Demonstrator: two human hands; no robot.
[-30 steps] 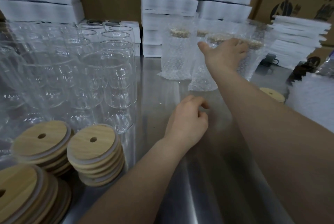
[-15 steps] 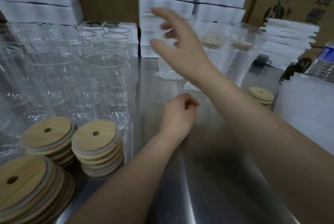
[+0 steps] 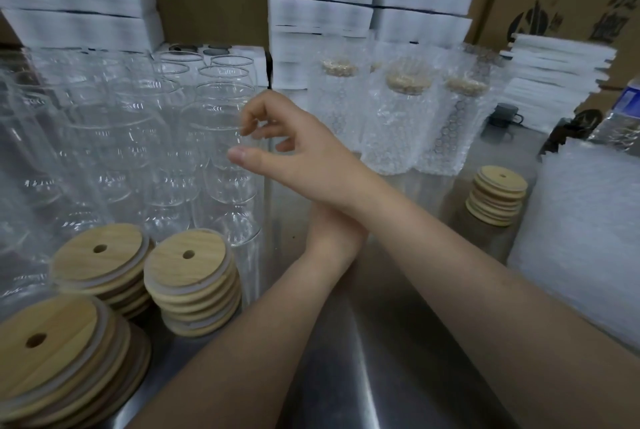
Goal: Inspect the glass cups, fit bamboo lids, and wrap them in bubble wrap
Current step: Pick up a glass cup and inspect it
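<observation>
Three wrapped cups [image 3: 394, 124], each showing a bamboo lid [image 3: 408, 80] through the bubble wrap, stand beyond and to the right of your fingers, with perhaps a fourth hidden behind them. So the job looks underway but far from over: the bare glass cups [image 3: 145, 138] to the left of your fingertips overlap too much to count. Your right hand [image 3: 304, 158] is empty, its fingers [image 3: 251, 129] loosely curved and wide of the thumb, at the nearest cup [image 3: 221, 124]; contact is unclear. Three stacks of loose lids [image 3: 188, 255] sit below the fingers, and a fourth stack [image 3: 498, 189] sits off to the right beside the bubble wrap sheets [image 3: 588, 221]. Your left hand [image 3: 329, 231] lies under the right wrist, so you cannot tell its grip.
</observation>
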